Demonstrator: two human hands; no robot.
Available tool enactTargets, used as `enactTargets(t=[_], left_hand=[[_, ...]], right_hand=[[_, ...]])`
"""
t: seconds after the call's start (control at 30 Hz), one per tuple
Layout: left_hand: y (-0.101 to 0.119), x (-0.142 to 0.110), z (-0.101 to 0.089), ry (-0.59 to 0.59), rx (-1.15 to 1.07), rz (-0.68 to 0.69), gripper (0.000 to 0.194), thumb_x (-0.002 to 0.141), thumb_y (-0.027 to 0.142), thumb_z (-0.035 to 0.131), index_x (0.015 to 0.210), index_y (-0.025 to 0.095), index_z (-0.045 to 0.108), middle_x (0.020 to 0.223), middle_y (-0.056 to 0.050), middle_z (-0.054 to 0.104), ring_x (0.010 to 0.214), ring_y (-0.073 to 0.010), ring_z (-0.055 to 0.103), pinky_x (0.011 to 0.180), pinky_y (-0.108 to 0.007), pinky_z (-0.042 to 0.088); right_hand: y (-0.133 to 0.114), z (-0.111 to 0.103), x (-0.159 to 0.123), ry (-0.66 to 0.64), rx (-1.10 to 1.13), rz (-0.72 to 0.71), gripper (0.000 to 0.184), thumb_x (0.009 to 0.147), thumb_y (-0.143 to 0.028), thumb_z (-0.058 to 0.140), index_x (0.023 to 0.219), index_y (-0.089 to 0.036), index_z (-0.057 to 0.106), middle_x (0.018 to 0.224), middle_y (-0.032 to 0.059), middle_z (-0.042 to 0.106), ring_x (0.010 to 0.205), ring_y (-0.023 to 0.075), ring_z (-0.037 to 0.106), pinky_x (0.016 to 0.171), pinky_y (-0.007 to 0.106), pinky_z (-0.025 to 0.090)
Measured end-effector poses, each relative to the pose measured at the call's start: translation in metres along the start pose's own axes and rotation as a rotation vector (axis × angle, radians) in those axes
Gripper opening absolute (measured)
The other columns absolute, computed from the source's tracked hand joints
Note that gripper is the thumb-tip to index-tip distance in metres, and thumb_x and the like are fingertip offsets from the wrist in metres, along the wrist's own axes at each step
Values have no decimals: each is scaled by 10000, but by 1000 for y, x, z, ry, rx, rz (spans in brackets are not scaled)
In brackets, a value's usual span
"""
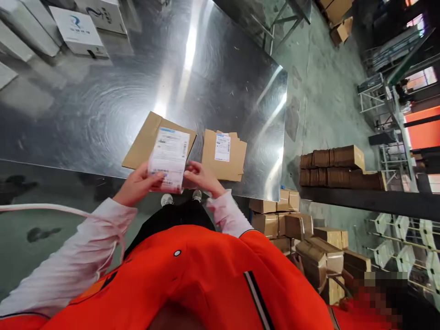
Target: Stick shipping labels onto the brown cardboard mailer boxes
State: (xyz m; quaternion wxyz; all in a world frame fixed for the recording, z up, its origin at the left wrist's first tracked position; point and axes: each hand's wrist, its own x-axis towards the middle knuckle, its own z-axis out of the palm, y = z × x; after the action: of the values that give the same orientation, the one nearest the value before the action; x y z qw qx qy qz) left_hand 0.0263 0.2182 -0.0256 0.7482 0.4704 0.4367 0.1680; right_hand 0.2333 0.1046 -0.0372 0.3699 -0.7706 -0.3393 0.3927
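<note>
My left hand [138,184] grips a sheaf of white shipping labels [170,153] by its lower left side, thumb across the front. Printed text and barcodes cover the top label. At the right edge of the labels, my right hand [203,178] has its fingers curled in a pinch; the exact contact is too small to make out. Behind the labels, a flat brown cardboard piece [144,142] lies on the metal table [220,87]. To the right rest flat cardboard pieces [209,158], with another shipping label [222,147] on the top one.
White printed boxes [79,32] stand at the table's far left. Brown cartons [268,224] are piled beyond its right end, near a person in red [357,316]. Stacked flattened cardboard [330,167] lies farther right. A white cable [44,207] crosses by my left arm.
</note>
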Motion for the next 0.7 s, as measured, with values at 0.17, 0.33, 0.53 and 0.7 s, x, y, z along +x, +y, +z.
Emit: enactTargets(t=[0.17,0.33,0.53,0.7], left_hand=[[-4,3,-8,86,-50,-84,762,375,605,1015,921,135,768,925,-107,821,963,-328,747,885,-415,639],[-12,10,-13,213,-78,-112,526,424,447,970,813,142,791,856,-96,812,866,-309,748,832,-406,634],[-18,12,-16,247,67,-70,284,620,382,872,735,133,798,736,-76,770,783,-273,710,699,-318,588],[-23,29,-20,283,99,-78,333,673,436,863,758,130,761,699,-63,738,757,-267,719,661,-305,586]], right_hand=[[-2,83,-18,-143,350,74,387,889,-456,824,1116,-146,777,1139,101,828,1041,242,793,989,376,638],[-24,64,2,-108,202,31,373,828,-379,885,1137,-190,795,1052,55,830,946,190,787,923,307,637],[-48,46,31,-90,-86,-72,240,886,-334,824,1088,-206,849,977,30,836,907,193,768,949,310,603],[-43,51,40,-71,-85,-16,225,904,-404,812,954,-188,854,833,21,810,873,190,766,902,291,593]])
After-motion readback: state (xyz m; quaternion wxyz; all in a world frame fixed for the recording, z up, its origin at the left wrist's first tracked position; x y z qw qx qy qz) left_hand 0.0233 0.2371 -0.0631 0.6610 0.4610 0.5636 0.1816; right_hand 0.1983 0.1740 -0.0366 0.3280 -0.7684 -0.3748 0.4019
